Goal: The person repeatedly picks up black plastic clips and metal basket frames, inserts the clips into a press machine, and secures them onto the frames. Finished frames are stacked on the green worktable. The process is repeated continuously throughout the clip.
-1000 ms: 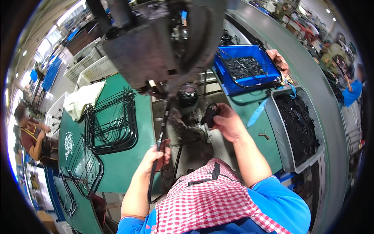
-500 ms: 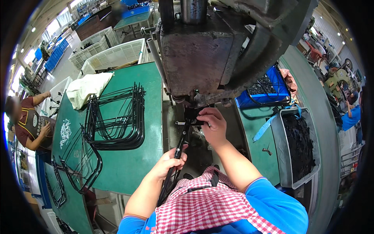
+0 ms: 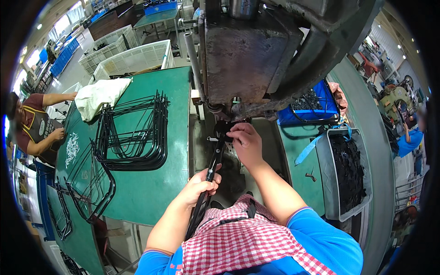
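My left hand (image 3: 201,185) is wrapped round a black metal tube frame (image 3: 212,166), which slants up from my lap to the press. My right hand (image 3: 247,144) is closed in a pinch beside the frame's upper end, under the heavy press head (image 3: 247,59). Whatever sits between those fingertips is too small and dark to make out. A small silvery spring-like piece (image 3: 212,139) sticks out to the left of the frame's top. The dark press tooling around that end is partly hidden by my right hand.
On the left green table (image 3: 176,137) stand several nested black tube frames (image 3: 158,158), a pale cloth bag (image 3: 98,98) and scattered small silvery parts (image 3: 72,149). A co-worker (image 3: 39,121) is beyond. At right are a blue bin (image 3: 288,117) and a grey bin (image 3: 333,183) of black parts.
My right fingertips have drawn into a tighter pinch close to the frame's end. My left hand keeps its hold. The co-worker's arm has reached over to the cloth bag. The whole view has shifted slightly.
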Demonstrator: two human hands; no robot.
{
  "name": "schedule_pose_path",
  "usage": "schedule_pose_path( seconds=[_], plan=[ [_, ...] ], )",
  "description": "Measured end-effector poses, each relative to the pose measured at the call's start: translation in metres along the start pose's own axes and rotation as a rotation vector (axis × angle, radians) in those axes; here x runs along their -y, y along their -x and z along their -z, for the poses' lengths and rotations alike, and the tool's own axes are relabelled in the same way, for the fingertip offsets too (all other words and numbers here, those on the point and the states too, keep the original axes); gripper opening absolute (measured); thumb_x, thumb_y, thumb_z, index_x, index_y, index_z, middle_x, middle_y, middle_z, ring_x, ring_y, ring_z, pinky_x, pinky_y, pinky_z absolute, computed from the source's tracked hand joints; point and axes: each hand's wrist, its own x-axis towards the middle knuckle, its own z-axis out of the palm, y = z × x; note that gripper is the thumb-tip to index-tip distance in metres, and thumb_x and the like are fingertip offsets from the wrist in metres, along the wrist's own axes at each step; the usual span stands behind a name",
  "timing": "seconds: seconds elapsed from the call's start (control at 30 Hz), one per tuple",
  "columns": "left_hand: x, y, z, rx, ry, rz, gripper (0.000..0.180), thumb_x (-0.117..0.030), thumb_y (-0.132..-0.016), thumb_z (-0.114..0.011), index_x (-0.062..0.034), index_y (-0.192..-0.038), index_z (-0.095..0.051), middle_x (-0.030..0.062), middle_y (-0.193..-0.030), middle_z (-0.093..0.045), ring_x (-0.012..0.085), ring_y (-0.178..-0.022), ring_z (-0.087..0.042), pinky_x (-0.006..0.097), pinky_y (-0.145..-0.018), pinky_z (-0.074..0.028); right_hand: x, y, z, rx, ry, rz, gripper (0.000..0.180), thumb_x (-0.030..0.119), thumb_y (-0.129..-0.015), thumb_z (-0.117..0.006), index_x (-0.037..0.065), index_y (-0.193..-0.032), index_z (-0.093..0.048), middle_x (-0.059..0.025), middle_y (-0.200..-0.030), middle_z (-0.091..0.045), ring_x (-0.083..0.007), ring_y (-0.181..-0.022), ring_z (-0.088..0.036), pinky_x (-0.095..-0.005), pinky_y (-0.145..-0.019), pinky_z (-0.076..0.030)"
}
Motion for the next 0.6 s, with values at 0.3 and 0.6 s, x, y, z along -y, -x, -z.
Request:
schedule_pose_path(
  seconds=[0.3, 0.6],
  plan=[
    [0.006, -0.002, -0.009, -0.007, -0.052, -0.026, 0.075, -0.011, -0.072, -0.058, 0.0028, -0.139, -0.028, -0.0021, -0.077, -0.043, 0.0069, -0.062, -0.043, 0.021, -0.057, -0.038, -0.001, 0.005, 0.002, 0.015, -0.012, -0.018, 0.025, -0.01, -0.066, -0.067, 0.008, -0.083, -0.066, -0.0064, -0.086, -0.062, -0.0228, -0.079, -0.063, -0.0307, -0.066, -0.051],
    [-0.001, 0.004, -0.017, -0.066, -0.071, -0.005, 0.071, -0.014, -0.07, -0.062, -0.0006, -0.134, -0.035, -0.0026, -0.082, -0.047, 0.0076, -0.065, -0.047, 0.023, -0.062, -0.041, -0.005, 0.004, 0.004, 0.026, -0.047, 0.019, 0.024, -0.009, -0.066, -0.066, 0.008, -0.084, -0.066, -0.0059, -0.087, -0.062, -0.0235, -0.08, -0.063, -0.0313, -0.066, -0.051]
  ],
)
